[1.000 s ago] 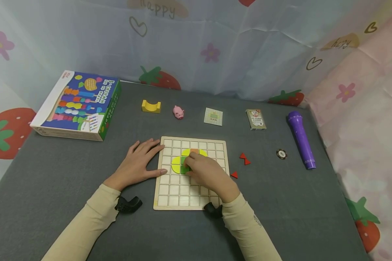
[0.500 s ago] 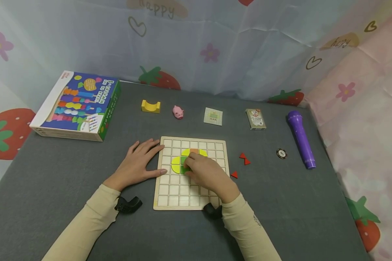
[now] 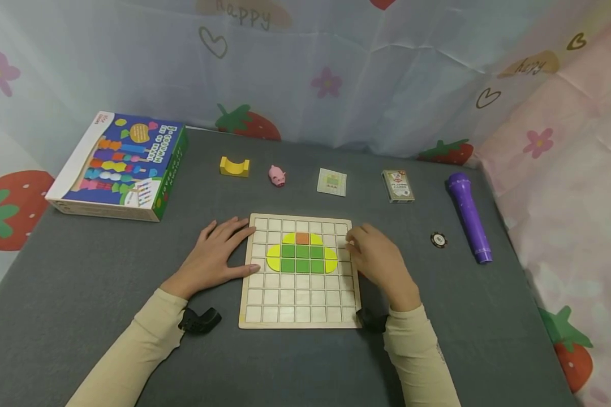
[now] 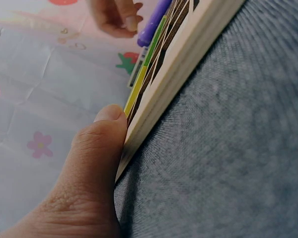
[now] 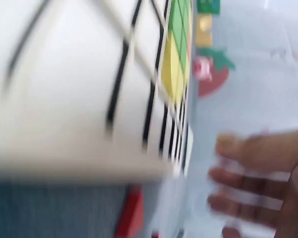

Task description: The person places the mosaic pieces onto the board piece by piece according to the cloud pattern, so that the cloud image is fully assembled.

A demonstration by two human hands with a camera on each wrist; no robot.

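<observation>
A wooden grid board (image 3: 285,311) lies on the grey table. Green squares (image 3: 302,265) fill its middle cells, with yellow rounded pieces (image 3: 274,258) at their sides and an orange square (image 3: 302,238) above. My left hand (image 3: 211,257) rests at the board's left edge, fingers spread; in the left wrist view its thumb (image 4: 109,116) touches the rim. Over the right edge hovers my right hand (image 3: 379,257), fingers loosely bent and blurred in the right wrist view, nothing seen between them. Red triangles (image 5: 131,213) lie beyond the board there, hidden under this hand in the head view.
Along the back stand a boxed toy set (image 3: 119,167), a yellow curved block (image 3: 235,167), a pink pig (image 3: 277,176), a printed pattern card (image 3: 331,182) and a playing-card box (image 3: 399,186). To the right lie a poker chip (image 3: 439,239) and a purple microphone-shaped stick (image 3: 469,217).
My right hand has lifted off the pieces and moved right to the board's edge, uncovering the green squares and the right yellow piece. The left hand stays put.
</observation>
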